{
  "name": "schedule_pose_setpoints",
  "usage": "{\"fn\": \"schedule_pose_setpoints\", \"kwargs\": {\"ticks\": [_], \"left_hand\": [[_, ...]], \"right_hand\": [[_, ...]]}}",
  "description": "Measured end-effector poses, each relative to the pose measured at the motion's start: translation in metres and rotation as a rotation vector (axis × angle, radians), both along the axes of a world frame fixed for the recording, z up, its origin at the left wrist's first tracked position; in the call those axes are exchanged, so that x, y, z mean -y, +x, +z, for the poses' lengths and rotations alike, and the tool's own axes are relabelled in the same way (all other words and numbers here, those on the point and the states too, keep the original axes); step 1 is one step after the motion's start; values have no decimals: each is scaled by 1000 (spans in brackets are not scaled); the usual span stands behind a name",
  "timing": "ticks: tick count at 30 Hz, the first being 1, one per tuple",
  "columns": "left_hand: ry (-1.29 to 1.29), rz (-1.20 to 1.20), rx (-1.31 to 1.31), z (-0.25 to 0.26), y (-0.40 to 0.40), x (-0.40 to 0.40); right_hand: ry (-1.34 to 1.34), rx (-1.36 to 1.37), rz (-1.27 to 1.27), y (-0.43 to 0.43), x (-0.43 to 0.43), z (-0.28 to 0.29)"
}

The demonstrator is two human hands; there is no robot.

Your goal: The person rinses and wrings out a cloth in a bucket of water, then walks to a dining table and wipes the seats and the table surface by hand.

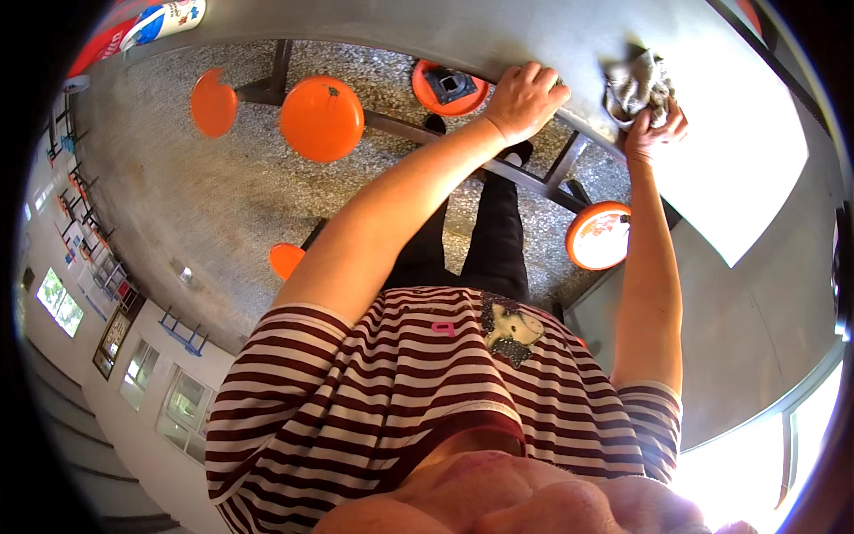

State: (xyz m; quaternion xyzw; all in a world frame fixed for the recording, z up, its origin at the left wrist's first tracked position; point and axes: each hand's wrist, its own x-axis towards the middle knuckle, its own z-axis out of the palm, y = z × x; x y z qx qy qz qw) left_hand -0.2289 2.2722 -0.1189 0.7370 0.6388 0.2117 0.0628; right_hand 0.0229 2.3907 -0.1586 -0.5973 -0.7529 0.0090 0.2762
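Observation:
My right hand (pixel 657 132) grips a crumpled grey-brown cloth (pixel 637 87), which is bunched on a grey metal tabletop (pixel 400 23). The cloth lies just beyond the table's near edge, beside strong glare. To its left, my left hand (pixel 529 100) rests at the table's near edge with its fingers curled down. A small dark bit shows by its fingertips, too little to tell what it is or whether the hand holds it.
Orange round stool seats (pixel 322 119) stand below the table, joined to a brown metal frame (pixel 400 128). Another orange seat (pixel 598 235) is near my right forearm. A red and white printed container (pixel 143 33) is at the upper left. Speckled floor (pixel 200 180) spreads leftward.

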Motion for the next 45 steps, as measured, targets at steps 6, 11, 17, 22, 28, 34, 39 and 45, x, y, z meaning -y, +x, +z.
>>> {"fn": "schedule_pose_setpoints", "kwargs": {"ticks": [6,11,17,22,28,34,39,45], "left_hand": [[36,160,-144,-7,-181,35],[77,589,-291,-6,-326,58],[2,677,-117,-12,-221,36],[-95,114,-65,2,-152,39],[14,408,-206,1,-310,61],[-111,905,-222,0,-291,52],[-170,218,-47,14,-207,68],[-81,855,-146,-17,-381,168]], "right_hand": [[-19,6,16,-1,-1,-5],[14,27,13,-6,-2,-2],[40,35,14,-2,-3,-7],[56,-10,36,-1,-3,-7],[61,19,32,-4,-2,-2],[56,17,43,-4,-4,-5],[19,52,24,4,-2,-9],[1,34,39,-10,-3,-6]]}}
